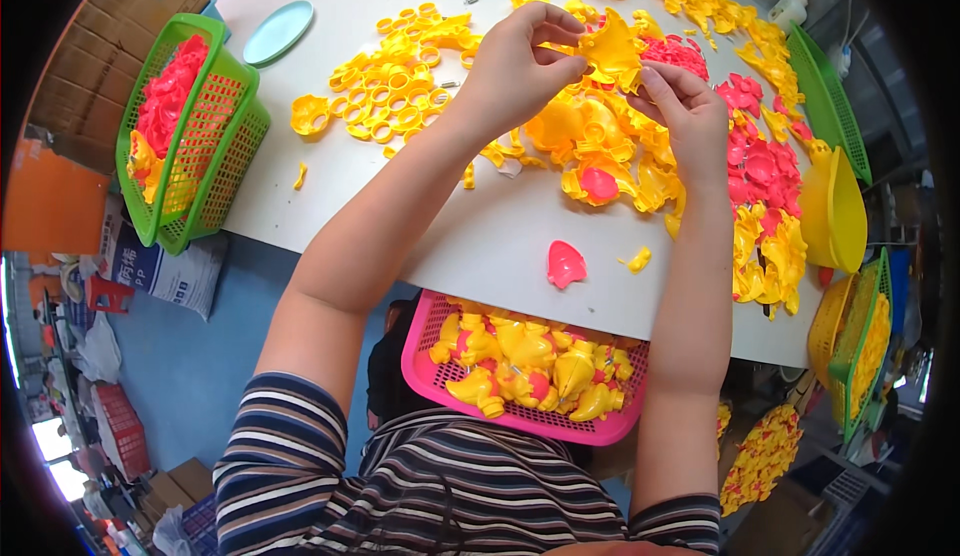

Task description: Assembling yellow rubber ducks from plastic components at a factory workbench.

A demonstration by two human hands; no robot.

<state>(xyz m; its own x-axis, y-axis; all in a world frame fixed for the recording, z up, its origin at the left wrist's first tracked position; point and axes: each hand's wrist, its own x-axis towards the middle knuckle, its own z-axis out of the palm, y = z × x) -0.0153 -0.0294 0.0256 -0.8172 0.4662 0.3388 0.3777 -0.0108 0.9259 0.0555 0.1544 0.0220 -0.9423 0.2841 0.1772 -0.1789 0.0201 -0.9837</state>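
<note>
Yellow shell (612, 50) hangs over the heap (590, 131) on the desk (470, 236), the grip of left hand (525, 61) and right hand (690, 106) clamped on opposite edges; light, even pressure should keep it steady.

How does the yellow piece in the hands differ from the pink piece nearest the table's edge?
The yellow piece is held between left hand and right hand; the pink piece lies on the white table. The yellow piece is over a pile of parts, the pink piece apart from it. Both look moulded.
</note>
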